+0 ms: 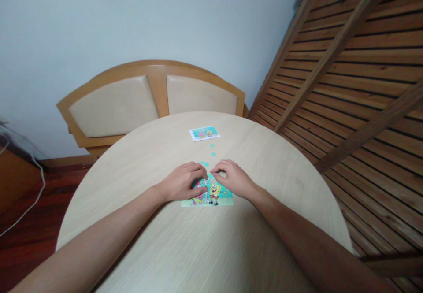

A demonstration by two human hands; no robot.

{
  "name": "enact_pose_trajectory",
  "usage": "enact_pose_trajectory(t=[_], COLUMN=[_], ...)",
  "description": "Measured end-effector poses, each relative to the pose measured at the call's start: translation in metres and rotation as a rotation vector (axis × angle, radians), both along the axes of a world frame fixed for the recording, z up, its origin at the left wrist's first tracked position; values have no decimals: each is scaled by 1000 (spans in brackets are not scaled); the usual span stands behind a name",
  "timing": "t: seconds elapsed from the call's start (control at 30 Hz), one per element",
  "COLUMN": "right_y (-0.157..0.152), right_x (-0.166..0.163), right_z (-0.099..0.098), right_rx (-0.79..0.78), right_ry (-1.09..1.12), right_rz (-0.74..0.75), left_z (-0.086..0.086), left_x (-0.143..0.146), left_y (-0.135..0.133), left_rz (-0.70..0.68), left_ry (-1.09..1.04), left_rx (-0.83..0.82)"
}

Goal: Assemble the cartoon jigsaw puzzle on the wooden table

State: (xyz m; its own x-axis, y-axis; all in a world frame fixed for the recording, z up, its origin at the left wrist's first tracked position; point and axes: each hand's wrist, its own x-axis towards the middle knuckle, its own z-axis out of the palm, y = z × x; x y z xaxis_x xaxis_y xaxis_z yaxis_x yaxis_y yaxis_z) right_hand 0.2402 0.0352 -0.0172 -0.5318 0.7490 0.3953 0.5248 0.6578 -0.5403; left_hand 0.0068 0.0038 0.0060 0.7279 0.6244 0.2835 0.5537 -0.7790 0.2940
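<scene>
A small cartoon jigsaw puzzle (211,197) lies on the round pale wooden table (205,249), partly covered by both hands. My left hand (183,181) rests on its left part with fingers curled down, fingertips pressing near the top edge. My right hand (233,178) rests on its right part, fingers bent and pinched toward the left hand. Whether either pinch holds a piece is hidden. A few loose teal puzzle pieces (212,150) lie just beyond the hands. A small reference picture card (204,133) lies farther back on the table.
A wooden headboard with beige padded panels (150,101) leans against the light blue wall behind the table. A slatted wooden bed frame (357,86) leans at the right. A white cable (26,205) runs over the dark red floor at the left.
</scene>
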Motion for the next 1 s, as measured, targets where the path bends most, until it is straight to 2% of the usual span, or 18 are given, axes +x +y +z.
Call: enact_pose_trajectory(t=[0.43, 0.63, 0.7, 0.87, 1.0], right_y=[-1, -2, -2, 0, 4], right_x=[0, 3, 3, 4, 16], right_z=[1, 2, 3, 3, 6], right_rx=[41, 21, 13, 9, 31], right_ry=[-45, -38, -48, -52, -63], right_rz=[12, 8, 5, 6, 0], left_z=[0, 0, -1, -7, -8], left_x=[0, -4, -10, -30, -40], left_y=[0, 2, 7, 22, 27], left_rz=[7, 8, 97, 449, 509], left_ry=[18, -41, -73, -97, -33], left_rx=[6, -31, -30, -30, -81])
